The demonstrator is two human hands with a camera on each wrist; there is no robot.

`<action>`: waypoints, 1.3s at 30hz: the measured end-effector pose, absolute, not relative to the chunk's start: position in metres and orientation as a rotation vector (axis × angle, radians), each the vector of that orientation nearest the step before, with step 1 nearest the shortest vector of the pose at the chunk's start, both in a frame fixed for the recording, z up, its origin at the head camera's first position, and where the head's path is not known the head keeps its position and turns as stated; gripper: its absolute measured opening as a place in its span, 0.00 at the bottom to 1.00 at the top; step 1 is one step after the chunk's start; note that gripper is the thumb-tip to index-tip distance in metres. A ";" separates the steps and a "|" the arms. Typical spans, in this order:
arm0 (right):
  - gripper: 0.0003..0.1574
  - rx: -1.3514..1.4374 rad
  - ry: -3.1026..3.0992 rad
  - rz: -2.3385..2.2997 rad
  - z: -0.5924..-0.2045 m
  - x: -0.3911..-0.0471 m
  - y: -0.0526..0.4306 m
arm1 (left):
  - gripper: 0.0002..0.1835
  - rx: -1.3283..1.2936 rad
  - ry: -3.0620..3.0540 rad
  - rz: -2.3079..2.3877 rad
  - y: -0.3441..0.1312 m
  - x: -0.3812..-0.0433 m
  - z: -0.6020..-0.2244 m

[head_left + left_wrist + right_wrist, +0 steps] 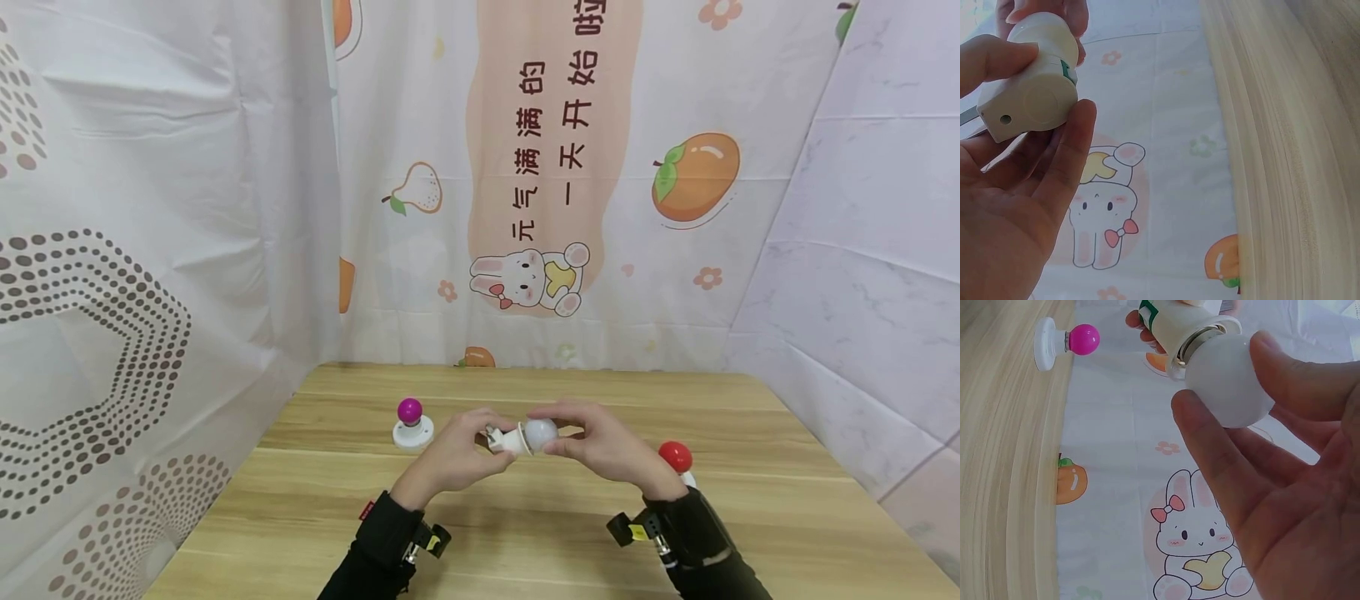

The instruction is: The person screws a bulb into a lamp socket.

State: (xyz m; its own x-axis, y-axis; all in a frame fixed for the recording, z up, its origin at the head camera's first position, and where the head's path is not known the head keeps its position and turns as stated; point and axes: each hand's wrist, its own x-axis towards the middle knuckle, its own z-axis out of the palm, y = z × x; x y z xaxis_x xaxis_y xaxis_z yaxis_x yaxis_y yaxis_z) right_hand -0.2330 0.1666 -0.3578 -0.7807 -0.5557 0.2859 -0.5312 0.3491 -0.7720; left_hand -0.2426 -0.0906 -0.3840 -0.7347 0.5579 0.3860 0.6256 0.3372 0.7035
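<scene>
My left hand [459, 457] grips a white plug-in lamp socket [510, 441] above the middle of the table, its metal prongs pointing left. Fingers and thumb of my right hand [609, 446] pinch a round white light bulb [541, 433] from the other side. In the right wrist view the bulb [1227, 384] sits at the socket's mouth, and a strip of its metal screw base [1200, 342] shows inside the rim. From the left wrist, the back of the socket [1029, 103] shows a small hole and a green mark on its side.
A magenta bulb [409, 410] stands in a round white base [413, 434] at the back left of the wooden table [300, 500]. Behind my right wrist is a red bulb [676, 456], its white base partly hidden. Printed curtains [420, 275] hang at the table's back edge and sides.
</scene>
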 end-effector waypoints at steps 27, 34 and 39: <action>0.23 -0.876 2.502 -1.507 -0.355 -0.229 0.162 | 0.16 -1.110 -2.524 -1.356 -0.090 -0.242 -0.383; 0.23 -0.856 2.453 -1.528 -0.355 -0.229 0.161 | 0.16 -1.125 -2.517 -1.348 -0.090 -0.242 -0.384; 0.24 -0.864 2.451 -1.509 -0.357 -0.231 0.161 | 0.16 -1.115 -2.531 -1.356 -0.090 -0.242 -0.384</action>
State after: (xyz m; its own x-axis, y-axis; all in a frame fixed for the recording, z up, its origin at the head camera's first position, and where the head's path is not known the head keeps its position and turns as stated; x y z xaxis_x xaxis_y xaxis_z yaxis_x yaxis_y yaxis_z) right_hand -0.2308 0.1611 -0.3567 -0.8260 -0.5354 0.1764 -0.3986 0.3334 -0.8544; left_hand -0.2420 -0.0899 -0.3841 -0.7362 0.5675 0.3688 0.6215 0.3511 0.7004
